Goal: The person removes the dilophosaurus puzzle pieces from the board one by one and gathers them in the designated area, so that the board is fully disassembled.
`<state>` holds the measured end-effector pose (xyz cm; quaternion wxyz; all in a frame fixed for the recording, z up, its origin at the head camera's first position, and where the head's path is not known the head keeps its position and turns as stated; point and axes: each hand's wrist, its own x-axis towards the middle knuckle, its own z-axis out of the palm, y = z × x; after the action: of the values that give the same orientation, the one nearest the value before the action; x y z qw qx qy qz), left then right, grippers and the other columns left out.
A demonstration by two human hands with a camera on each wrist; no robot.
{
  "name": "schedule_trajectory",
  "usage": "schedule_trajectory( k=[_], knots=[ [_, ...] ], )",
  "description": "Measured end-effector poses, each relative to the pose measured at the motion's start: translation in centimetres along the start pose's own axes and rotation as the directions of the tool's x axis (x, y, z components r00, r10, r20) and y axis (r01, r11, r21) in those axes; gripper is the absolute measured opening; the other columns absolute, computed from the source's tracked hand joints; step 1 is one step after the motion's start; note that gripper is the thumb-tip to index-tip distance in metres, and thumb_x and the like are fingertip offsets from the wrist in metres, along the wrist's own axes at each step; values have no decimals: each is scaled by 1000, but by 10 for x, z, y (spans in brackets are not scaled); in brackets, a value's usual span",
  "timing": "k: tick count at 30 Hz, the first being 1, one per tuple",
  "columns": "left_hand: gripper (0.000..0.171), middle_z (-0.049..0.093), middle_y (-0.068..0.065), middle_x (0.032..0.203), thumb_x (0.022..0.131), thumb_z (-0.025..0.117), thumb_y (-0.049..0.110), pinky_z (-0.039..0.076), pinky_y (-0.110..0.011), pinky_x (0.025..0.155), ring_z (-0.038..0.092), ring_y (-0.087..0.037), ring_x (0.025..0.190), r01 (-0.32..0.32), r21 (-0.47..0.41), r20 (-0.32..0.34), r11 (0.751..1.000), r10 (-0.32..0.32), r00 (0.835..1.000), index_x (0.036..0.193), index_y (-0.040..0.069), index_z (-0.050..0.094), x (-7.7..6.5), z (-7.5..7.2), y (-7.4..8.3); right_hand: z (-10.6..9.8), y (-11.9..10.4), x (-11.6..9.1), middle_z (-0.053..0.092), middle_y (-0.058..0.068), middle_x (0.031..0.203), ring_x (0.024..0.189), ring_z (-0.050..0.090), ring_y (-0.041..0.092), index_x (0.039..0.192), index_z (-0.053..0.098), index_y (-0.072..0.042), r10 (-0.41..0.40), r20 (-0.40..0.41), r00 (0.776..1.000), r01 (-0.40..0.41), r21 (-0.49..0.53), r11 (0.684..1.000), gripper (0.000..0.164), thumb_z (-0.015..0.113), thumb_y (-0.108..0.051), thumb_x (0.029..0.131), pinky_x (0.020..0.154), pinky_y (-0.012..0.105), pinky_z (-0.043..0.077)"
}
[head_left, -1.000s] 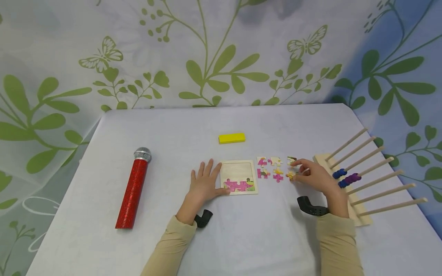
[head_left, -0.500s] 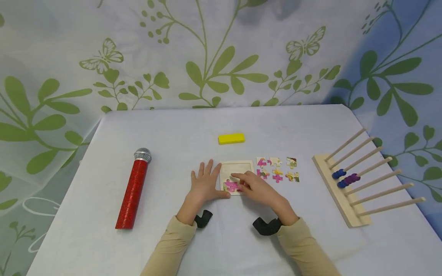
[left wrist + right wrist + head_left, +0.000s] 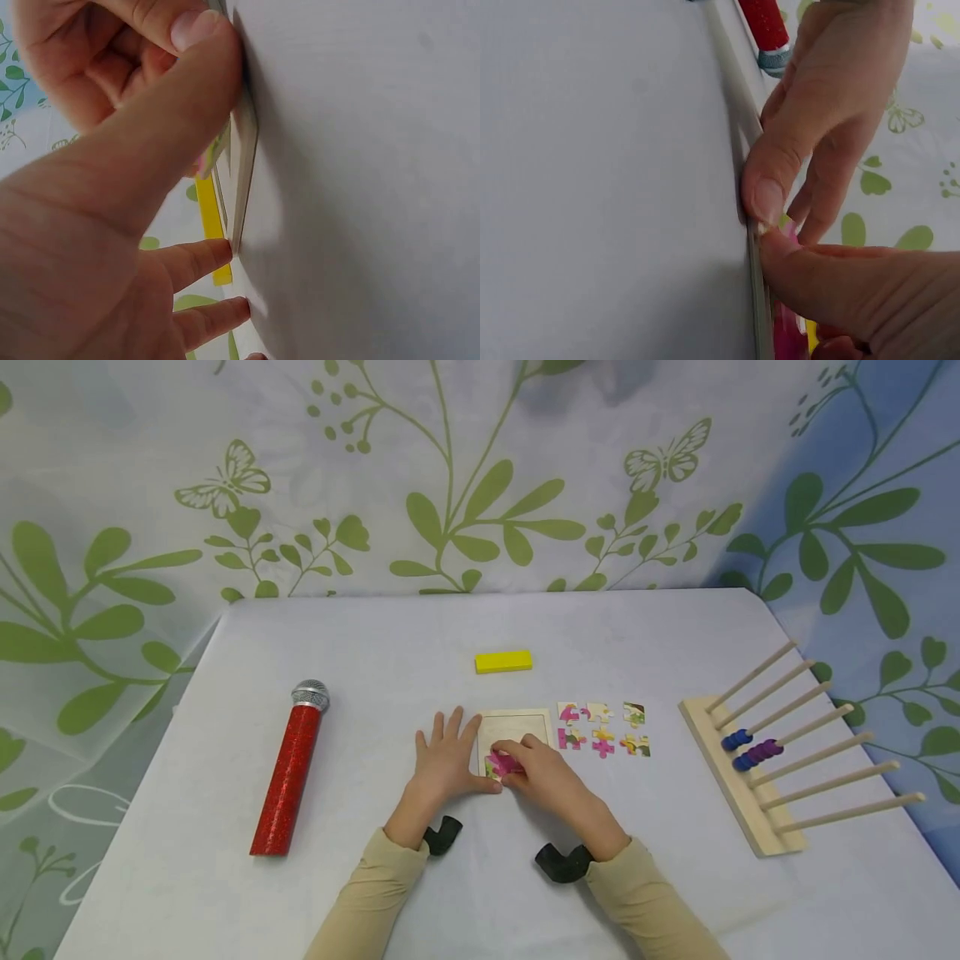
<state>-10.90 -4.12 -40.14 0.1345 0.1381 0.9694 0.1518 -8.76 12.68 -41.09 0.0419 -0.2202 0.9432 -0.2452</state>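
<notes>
A square wooden puzzle board [image 3: 525,727] lies flat at the table's middle. My left hand [image 3: 444,764] is spread along its left side, the thumb at the lower-left corner. Over the lower part of the board, my right hand [image 3: 549,778] pinches a pink-and-green puzzle piece [image 3: 499,766] between thumb and fingers. In the left wrist view that piece [image 3: 214,153] stands tilted up from the board. The right hand covers the board's lower right. Right of the board lie several loose puzzle pieces [image 3: 602,743] in two rows.
Behind the board lies a yellow block [image 3: 503,662]. A red toy microphone [image 3: 288,768] is at the left. On the right stands a wooden peg rack [image 3: 742,785] with upright rods and blue and purple beads. A leaf-patterned cloth [image 3: 480,485] hangs behind the table.
My right hand has come left from the loose pieces to the board, then on toward its lower-left corner, and now pinches a piece there. My left hand has stayed in place.
</notes>
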Motion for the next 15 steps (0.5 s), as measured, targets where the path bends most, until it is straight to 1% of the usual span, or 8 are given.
schedule_trajectory(
  k=[2,4,6,10,15],
  knots=[
    [103,19,-16,147,61,75,57,14,-63,98,12,-41,132,1,1,5,1000,-1,1000,142,12,29,0,0,0,1,-1,0,51,3,86,76,50,15,114,59,-11,-8,-32,999,9,33,999,45,76,-11,72,71,28,48],
    [103,18,-15,147,62,74,57,14,-63,98,12,-41,132,2,2,8,1000,-2,1000,142,12,29,-1,0,0,2,-1,1,51,3,88,79,51,15,112,59,-11,-2,-50,999,5,60,998,44,76,-10,72,73,29,49],
    [103,17,-15,148,62,74,58,13,-63,98,11,-41,133,7,-1,16,1000,-7,1000,143,13,27,-1,0,0,1,0,1,53,3,90,80,52,15,112,58,-11,13,-45,999,-9,91,996,44,76,-10,72,74,30,49],
    [103,16,-15,148,63,73,58,12,-62,99,9,-40,133,11,1,30,1000,-11,999,143,13,26,0,2,0,1,2,2,56,2,92,80,54,15,112,57,-11,33,-10,999,-31,142,989,42,75,-10,74,73,29,49],
    [103,14,-13,149,64,72,59,11,-62,100,7,-39,134,20,9,40,1000,-20,999,144,15,24,1,1,0,1,6,4,56,1,90,78,54,13,110,54,-11,6,3,1000,-7,165,986,40,74,-9,75,70,27,49]
  ],
)
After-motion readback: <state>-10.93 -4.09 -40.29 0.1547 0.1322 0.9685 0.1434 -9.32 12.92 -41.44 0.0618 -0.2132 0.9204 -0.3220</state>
